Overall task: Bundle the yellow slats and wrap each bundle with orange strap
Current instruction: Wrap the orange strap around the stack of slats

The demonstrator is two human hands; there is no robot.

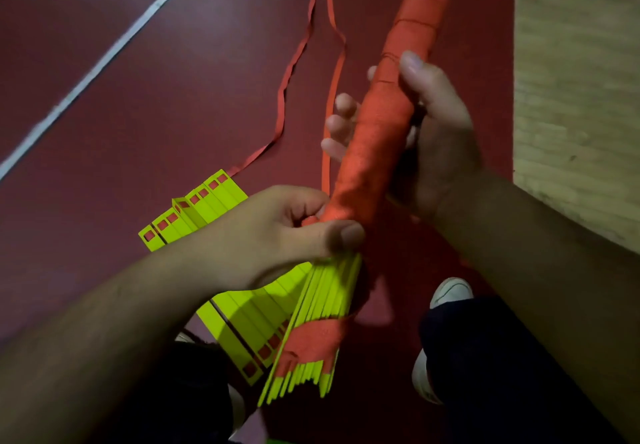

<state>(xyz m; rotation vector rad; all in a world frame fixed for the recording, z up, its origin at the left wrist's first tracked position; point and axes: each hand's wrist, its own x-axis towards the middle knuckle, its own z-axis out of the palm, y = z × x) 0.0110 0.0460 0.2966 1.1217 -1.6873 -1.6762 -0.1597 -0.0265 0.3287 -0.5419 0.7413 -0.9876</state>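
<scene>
A long bundle of yellow slats (327,298) runs from the bottom centre up to the top right, with most of its length wound in orange strap (377,124). My right hand (433,138) grips the wrapped part near its middle. My left hand (277,232) pinches the strap's lower edge against the bundle, just above the bare yellow slats. A patch of orange strap (311,343) covers the slats near their lower ends. Loose strap (294,62) trails away over the floor towards the top.
A row of loose yellow slats with small red squares (194,211) lies on the dark red floor (138,114) under my left arm. A white line (90,69) crosses the floor at left. Pale flooring (581,79) is at right. White shoes (450,291) show below.
</scene>
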